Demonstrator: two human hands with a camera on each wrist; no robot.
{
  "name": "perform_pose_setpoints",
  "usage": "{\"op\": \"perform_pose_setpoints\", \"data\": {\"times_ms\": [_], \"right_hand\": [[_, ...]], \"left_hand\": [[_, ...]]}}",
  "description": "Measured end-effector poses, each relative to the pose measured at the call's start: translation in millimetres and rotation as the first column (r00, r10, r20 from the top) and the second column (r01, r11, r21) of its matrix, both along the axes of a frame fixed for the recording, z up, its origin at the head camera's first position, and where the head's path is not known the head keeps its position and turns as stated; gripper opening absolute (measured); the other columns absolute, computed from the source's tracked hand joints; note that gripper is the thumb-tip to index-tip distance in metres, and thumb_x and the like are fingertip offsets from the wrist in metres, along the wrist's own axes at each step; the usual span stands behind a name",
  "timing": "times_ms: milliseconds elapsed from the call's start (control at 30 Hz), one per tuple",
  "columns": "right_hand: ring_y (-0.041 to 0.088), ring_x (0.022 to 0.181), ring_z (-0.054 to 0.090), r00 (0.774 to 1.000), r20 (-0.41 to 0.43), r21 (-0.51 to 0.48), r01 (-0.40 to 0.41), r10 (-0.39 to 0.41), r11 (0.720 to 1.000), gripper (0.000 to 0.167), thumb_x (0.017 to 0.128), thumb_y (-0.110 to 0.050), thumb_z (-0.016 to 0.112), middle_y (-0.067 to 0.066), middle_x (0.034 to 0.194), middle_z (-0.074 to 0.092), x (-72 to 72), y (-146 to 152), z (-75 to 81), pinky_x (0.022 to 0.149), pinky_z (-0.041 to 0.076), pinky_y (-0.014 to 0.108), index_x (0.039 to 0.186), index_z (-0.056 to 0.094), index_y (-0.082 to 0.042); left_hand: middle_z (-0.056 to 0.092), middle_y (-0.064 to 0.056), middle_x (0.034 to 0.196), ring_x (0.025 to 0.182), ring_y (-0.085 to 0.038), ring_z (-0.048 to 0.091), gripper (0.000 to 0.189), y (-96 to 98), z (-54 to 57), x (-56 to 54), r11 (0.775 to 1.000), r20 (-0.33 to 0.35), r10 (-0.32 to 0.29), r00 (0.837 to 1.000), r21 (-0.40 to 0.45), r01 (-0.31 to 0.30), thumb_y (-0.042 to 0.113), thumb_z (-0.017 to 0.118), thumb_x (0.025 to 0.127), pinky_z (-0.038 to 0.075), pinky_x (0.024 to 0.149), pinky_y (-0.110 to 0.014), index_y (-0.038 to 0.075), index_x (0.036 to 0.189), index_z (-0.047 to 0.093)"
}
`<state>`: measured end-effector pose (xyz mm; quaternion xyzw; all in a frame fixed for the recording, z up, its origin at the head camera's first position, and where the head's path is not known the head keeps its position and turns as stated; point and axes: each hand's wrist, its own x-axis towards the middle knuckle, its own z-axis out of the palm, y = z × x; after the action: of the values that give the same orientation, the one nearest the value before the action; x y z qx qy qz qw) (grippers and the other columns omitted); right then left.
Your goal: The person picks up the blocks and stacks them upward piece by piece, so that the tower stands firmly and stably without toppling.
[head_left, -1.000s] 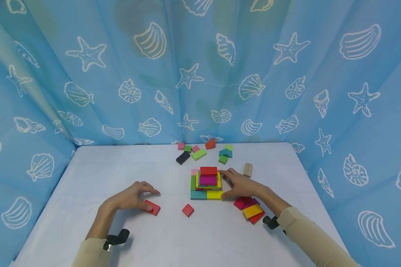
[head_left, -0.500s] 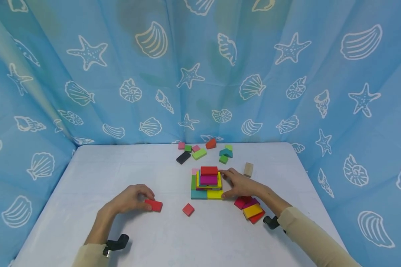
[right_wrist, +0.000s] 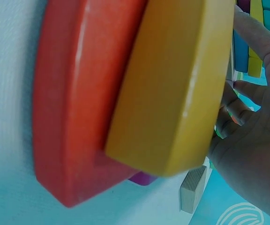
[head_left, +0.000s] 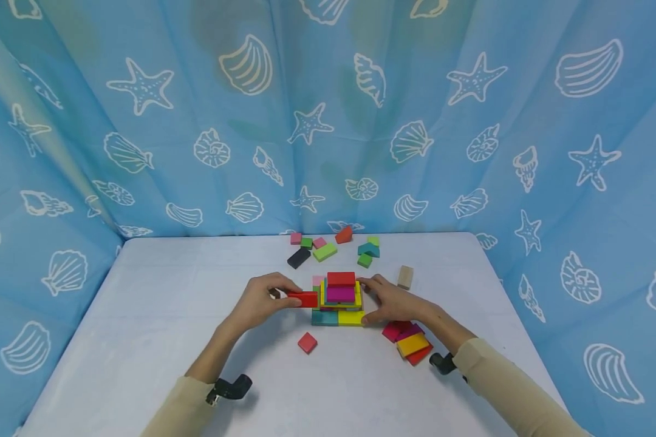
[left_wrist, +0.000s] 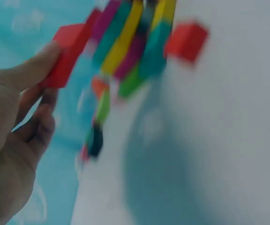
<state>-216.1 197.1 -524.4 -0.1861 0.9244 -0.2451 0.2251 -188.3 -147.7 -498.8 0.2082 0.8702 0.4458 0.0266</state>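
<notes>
In the head view my left hand (head_left: 262,299) pinches a red rectangular block (head_left: 304,299) between thumb and fingers, raised off the table. The block's far end is right by the left side of a stepped stack of coloured blocks (head_left: 341,295). A red block (head_left: 341,279) tops that stack, over purple, teal and yellow layers. My right hand (head_left: 390,300) rests at the stack's right side, thumb and fingers spread, holding nothing. The left wrist view is blurred, but the gripped red block (left_wrist: 69,51) shows clearly in the fingers.
A small red block (head_left: 307,343) lies in front of the stack. Red, purple and yellow blocks (head_left: 412,345) are heaped below my right forearm. Several pink, green, black and teal blocks (head_left: 325,252) lie at the back. A plain wooden block (head_left: 406,277) lies right of the stack.
My left hand has picked the red block up from the table on the left and carried it right and away from me, to the stack. My right hand stays where it was.
</notes>
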Motion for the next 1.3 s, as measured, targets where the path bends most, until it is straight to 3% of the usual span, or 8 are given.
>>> {"op": "perform_pose_setpoints", "data": {"times_ms": [167,400,667,967,1133,1300], "right_hand": [[0.021,0.129,0.047,1.000,-0.002,-0.004,-0.003,0.003,1.000,0.100,0.074,-0.044,0.088,0.002,0.140,0.048,-1.5,1,-1.1,0.098,0.053,0.040,0.157,0.033,-0.029],[0.022,0.126,0.050,1.000,-0.009,-0.005,-0.014,0.014,1.000,0.098,0.076,-0.044,0.087,0.004,0.137,0.049,1.0,-1,-0.8,0.098,0.053,0.042,0.157,0.034,-0.026],[0.020,0.126,0.050,1.000,-0.015,0.009,0.005,-0.005,1.000,0.101,0.073,-0.043,0.089,0.002,0.138,0.049,2.4,-1,1.6,0.096,0.054,0.041,0.156,0.034,-0.030],[0.020,0.127,0.050,1.000,-0.028,0.003,0.005,-0.005,1.000,0.101,0.072,-0.042,0.089,0.001,0.137,0.049,3.4,0,2.2,0.096,0.054,0.041,0.156,0.034,-0.029],[0.021,0.127,0.050,1.000,-0.028,-0.001,0.007,-0.007,1.000,0.101,0.072,-0.041,0.090,0.001,0.136,0.049,3.6,0,2.1,0.095,0.055,0.040,0.156,0.034,-0.029],[0.023,0.126,0.050,1.000,-0.026,-0.019,-0.004,0.003,1.000,0.099,0.074,-0.039,0.089,0.004,0.136,0.049,2.7,0,0.9,0.097,0.054,0.042,0.156,0.035,-0.025]], "left_hand": [[0.067,0.015,0.098,0.093,-0.009,0.062,0.021,43.3,9.5,-3.7,0.998,-0.042,-0.010,0.999,0.063,0.013,0.028,0.083,0.085,0.056,0.076,-0.029,0.024,0.105,0.080],[0.066,0.012,0.101,0.096,-0.009,0.059,0.022,73.5,5.3,-4.5,1.000,-0.099,-0.028,0.995,0.004,0.029,0.027,0.081,0.086,0.057,0.076,-0.027,0.024,0.108,0.080],[0.063,0.005,0.103,0.101,-0.012,0.058,0.024,83.8,-1.2,-2.5,0.997,-0.177,-0.012,0.984,-0.073,0.000,0.027,0.080,0.087,0.058,0.084,-0.032,0.021,0.110,0.080],[0.063,0.006,0.102,0.100,-0.012,0.058,0.023,85.0,-0.2,0.6,0.995,-0.197,-0.001,0.980,-0.100,-0.019,0.026,0.081,0.086,0.058,0.084,-0.031,0.021,0.109,0.080],[0.063,0.006,0.101,0.100,-0.012,0.058,0.022,84.7,1.0,1.4,0.999,-0.191,-0.004,0.982,-0.047,-0.006,0.024,0.081,0.086,0.058,0.080,-0.028,0.020,0.108,0.080],[0.064,0.009,0.099,0.094,-0.009,0.058,0.021,86.4,3.1,-1.3,0.998,-0.194,0.059,0.979,0.015,-0.057,0.027,0.079,0.088,0.055,0.072,-0.023,0.021,0.108,0.079]]}}
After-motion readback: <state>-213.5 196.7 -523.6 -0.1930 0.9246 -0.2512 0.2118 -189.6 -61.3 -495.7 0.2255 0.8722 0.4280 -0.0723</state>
